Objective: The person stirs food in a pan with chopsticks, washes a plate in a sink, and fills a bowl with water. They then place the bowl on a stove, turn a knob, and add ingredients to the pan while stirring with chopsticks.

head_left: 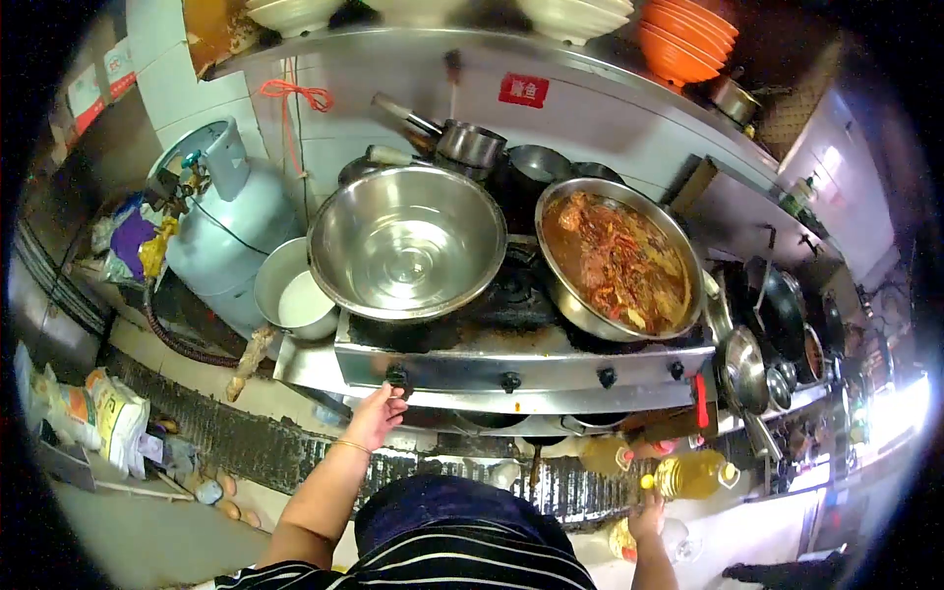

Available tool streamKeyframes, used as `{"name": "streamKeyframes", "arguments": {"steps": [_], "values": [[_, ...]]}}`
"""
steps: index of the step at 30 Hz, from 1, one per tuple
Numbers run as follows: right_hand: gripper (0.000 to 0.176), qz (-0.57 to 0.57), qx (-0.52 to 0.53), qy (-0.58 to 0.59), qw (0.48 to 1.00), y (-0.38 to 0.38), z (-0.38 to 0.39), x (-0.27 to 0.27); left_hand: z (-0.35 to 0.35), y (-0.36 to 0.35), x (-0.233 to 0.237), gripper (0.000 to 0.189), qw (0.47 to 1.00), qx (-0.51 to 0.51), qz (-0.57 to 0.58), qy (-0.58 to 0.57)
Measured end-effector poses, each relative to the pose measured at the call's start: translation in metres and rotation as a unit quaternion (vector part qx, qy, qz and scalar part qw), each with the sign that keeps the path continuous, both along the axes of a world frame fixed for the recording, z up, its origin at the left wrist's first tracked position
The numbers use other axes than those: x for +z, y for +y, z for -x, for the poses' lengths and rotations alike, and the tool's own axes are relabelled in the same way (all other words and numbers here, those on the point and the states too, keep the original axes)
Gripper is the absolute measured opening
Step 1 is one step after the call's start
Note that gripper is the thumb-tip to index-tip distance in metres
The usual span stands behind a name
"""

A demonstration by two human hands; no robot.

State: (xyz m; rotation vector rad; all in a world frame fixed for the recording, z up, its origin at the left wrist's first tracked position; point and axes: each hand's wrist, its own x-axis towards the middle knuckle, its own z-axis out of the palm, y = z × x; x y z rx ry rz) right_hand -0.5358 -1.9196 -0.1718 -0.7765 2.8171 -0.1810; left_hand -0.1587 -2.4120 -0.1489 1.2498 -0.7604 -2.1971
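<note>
My left hand (376, 416) reaches to the stove front, its thumb and fingers closed at the leftmost black knob (396, 378). A wide steel basin (339, 258) with clear liquid in it stands on the left part of the gas stove (442, 370). To the right sits a steel pot (580, 313) of reddish-brown broth with red, chili-like pieces. My right hand (646, 515) hangs low at the right, just below a bottle of yellow oil (691, 475). Its fingers are small and blurred, so their grip does not show.
A gas cylinder (231, 236) and a white-filled pot (285, 264) stand at left. Behind the stove are a saucepan (471, 145) and dark pans. Stacked orange bowls (678, 54) sit on the shelf above. Woks and ladles (744, 369) crowd the right side.
</note>
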Motion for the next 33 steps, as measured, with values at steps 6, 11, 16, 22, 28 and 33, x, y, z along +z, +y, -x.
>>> {"name": "streamKeyframes", "arguments": {"steps": [6,11,16,22,28,33], "values": [[0.050,-0.087,-0.027,-0.114,0.989,0.068,-0.085,-0.031,-0.046,-0.005,-0.049,0.017,0.997,-0.041,-0.015,-0.056],[0.044,-0.061,-0.110,-0.190,0.974,0.128,-0.145,-0.064,-0.055,0.009,-0.053,0.019,0.984,-0.062,0.144,-0.090],[0.040,-0.036,-0.132,-0.174,0.975,0.181,-0.175,-0.097,-0.011,-0.012,-0.008,0.023,0.973,-0.116,0.166,-0.111],[0.037,0.143,-0.275,-0.176,0.934,0.182,-0.207,-0.124,-0.003,-0.006,-0.036,0.019,0.959,-0.159,0.190,-0.136],[0.036,0.213,-0.291,-0.225,0.905,0.182,-0.286,-0.148,-0.105,0.052,-0.111,0.020,0.683,-0.501,0.307,-0.435],[0.037,0.066,-0.291,-0.280,0.912,0.212,-0.365,-0.134,-0.160,0.067,-0.137,0.028,0.455,-0.701,0.364,-0.412]]}}
